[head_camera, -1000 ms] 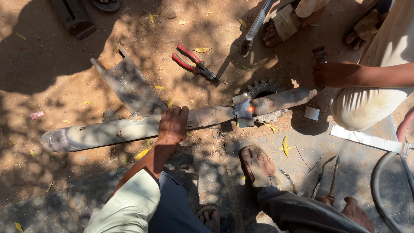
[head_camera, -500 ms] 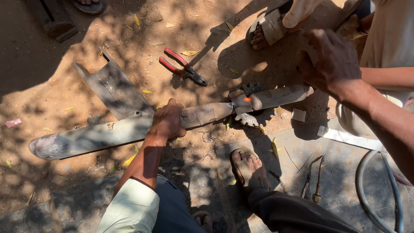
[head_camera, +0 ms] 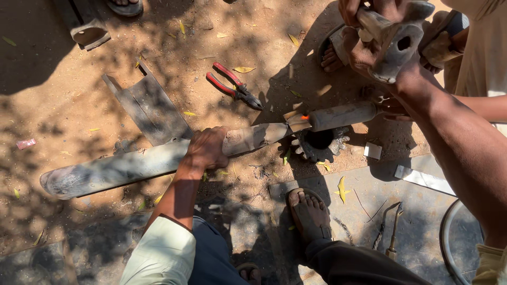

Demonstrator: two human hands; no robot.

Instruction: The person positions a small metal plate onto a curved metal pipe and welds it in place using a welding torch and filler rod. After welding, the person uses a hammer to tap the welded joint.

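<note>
left hand [head_camera: 207, 149] wrapped round long dusty grey blade [head_camera: 158, 161] | right hand [head_camera: 369, 50] gripping heavy hammer head [head_camera: 396, 42] | blade's lying on dirt

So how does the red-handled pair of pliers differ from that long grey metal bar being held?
The red-handled pliers are short and lie untouched on the sandy ground, apart from any hand. The long grey metal bar is far longer, dusty and dull, and is gripped near its middle by the left hand. The pliers have bright coloured grips; the bar has none. Both are metal and lie slantwise.
</note>
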